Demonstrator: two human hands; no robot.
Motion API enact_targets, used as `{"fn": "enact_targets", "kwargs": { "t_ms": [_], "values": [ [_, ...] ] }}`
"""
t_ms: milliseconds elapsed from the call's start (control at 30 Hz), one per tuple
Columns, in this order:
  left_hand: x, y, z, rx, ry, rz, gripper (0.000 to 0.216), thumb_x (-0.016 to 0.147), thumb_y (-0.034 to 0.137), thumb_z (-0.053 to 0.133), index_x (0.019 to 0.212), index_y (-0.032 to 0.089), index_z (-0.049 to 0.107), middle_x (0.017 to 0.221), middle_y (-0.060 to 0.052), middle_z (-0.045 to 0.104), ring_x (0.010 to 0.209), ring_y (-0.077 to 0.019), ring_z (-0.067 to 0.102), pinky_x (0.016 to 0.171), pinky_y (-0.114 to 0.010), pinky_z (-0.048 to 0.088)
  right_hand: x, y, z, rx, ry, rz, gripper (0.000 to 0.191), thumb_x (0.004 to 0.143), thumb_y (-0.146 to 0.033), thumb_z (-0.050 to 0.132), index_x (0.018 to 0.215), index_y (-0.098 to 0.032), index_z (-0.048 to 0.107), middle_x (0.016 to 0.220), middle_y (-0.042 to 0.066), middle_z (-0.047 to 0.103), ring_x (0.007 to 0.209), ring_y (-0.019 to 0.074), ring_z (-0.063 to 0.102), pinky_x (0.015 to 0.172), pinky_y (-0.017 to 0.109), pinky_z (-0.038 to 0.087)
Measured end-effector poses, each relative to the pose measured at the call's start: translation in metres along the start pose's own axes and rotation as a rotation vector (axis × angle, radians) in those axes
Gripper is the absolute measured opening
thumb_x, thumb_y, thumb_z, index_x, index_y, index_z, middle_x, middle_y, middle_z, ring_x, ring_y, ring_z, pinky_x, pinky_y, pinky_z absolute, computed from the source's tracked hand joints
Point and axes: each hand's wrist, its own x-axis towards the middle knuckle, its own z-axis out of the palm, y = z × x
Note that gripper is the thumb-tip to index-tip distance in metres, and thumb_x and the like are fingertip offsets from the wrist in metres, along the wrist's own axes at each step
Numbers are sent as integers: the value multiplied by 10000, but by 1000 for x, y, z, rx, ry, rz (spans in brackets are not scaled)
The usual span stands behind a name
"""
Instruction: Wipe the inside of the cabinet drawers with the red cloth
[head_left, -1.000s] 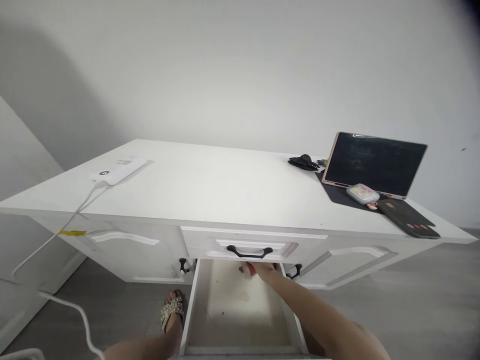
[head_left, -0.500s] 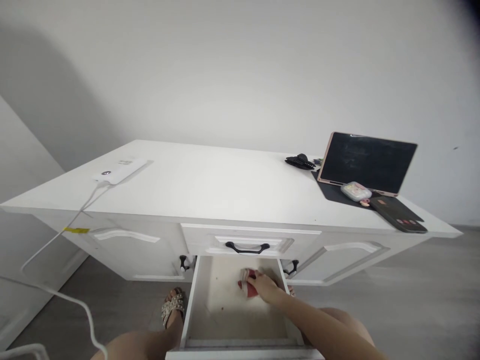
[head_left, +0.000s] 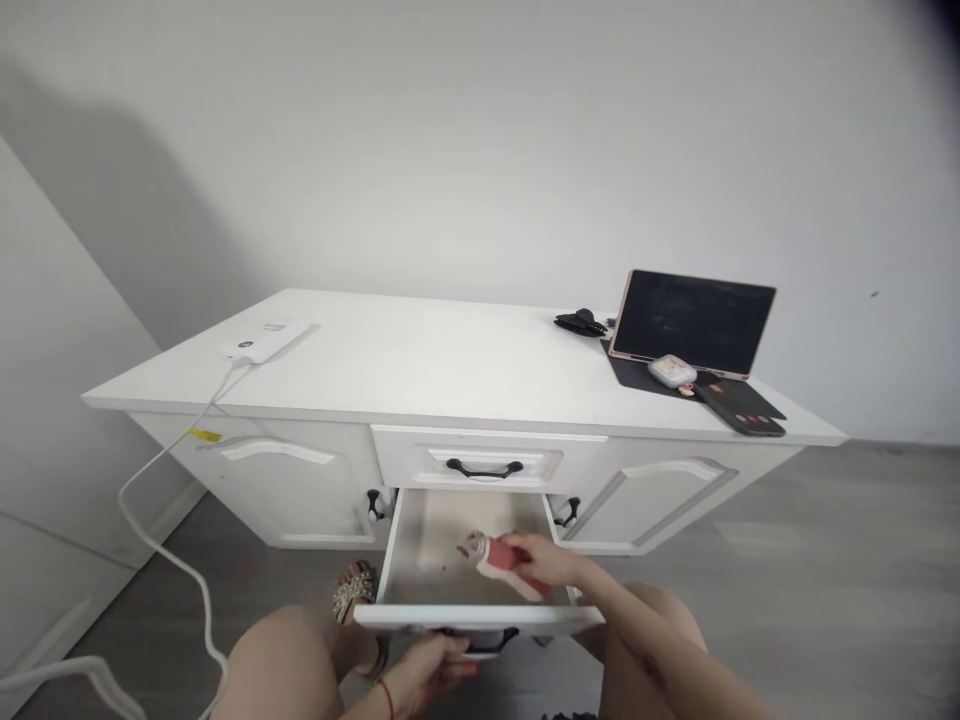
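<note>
White-painted wood fills my view: a low cabinet (head_left: 450, 400) against a pale wall, its lower drawer (head_left: 465, 615) pulled out toward me. My right hand (head_left: 551, 565) is closed around a red-and-white cloth-like bundle (head_left: 499, 560), holding it just above the open drawer, near the front right corner. What exactly the bundle is, I cannot tell. My left hand (head_left: 435, 665) sits below the drawer's front panel, fingers curled at its black handle (head_left: 487, 640); whether they truly grip it I cannot tell, since the panel hides part of them. A second drawer above, with its own black handle (head_left: 484, 468), is shut. On the cabinet top, a tablet (head_left: 694, 322) stands propped at the far right, with a small case (head_left: 672, 371) and a dark phone (head_left: 739, 408) just in front of it. A white power strip (head_left: 266, 341) lies at the left end, its cable (head_left: 161, 520) trailing to the floor. A sandalled foot (head_left: 354, 592) shows beside the drawer.
</note>
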Motion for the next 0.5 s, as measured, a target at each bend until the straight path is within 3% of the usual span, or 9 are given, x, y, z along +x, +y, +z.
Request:
{"fn": "enact_targets", "kwargs": {
  "t_ms": [100, 167, 300, 400, 500],
  "values": [
    [-1, 20, 6, -32, 10, 126, 167, 667, 221, 712, 755, 208, 571, 744, -62, 703, 711, -209, 683, 752, -313, 477, -35, -26, -28, 101, 263, -108, 485, 783, -118, 421, 1229, -257, 553, 1102, 51, 595, 1023, 186, 556, 912, 298, 413],
    [0, 31, 11, -79, 28, 192, 211, 661, 212, 733, 791, 196, 568, 753, -56, 697, 669, -195, 676, 740, -304, 479, -55, -31, -31, 70, 364, -137, 479, 825, -116, 396, 1235, -303, 558, 1108, 49, 588, 1038, 171, 544, 922, 286, 407],
    [3, 45, 20, -117, 44, 249, 189, 696, 231, 724, 809, 169, 586, 740, -48, 687, 643, -153, 666, 719, -257, 479, -68, -2, 0, -162, 410, -12, 486, 815, -93, 426, 1141, -390, 632, 1182, 31, 602, 1078, 185, 537, 929, 316, 411],
    [5, 51, 25, -137, 61, 266, 166, 706, 248, 725, 763, 155, 599, 716, -56, 687, 671, -151, 672, 717, -245, 477, -57, 22, 29, -304, 473, 69, 465, 776, -86, 487, 1051, -407, 679, 1329, 4, 539, 1212, 235, 458, 1035, 425, 314],
    [8, 54, 28, -167, 93, 282, 178, 708, 267, 727, 720, 159, 586, 699, -55, 683, 686, -147, 676, 729, -241, 476, -41, 23, 41, -347, 521, 64, 480, 781, -79, 486, 1063, -422, 668, 1396, -36, 479, 1266, 239, 399, 1071, 471, 238]
  ]
}}
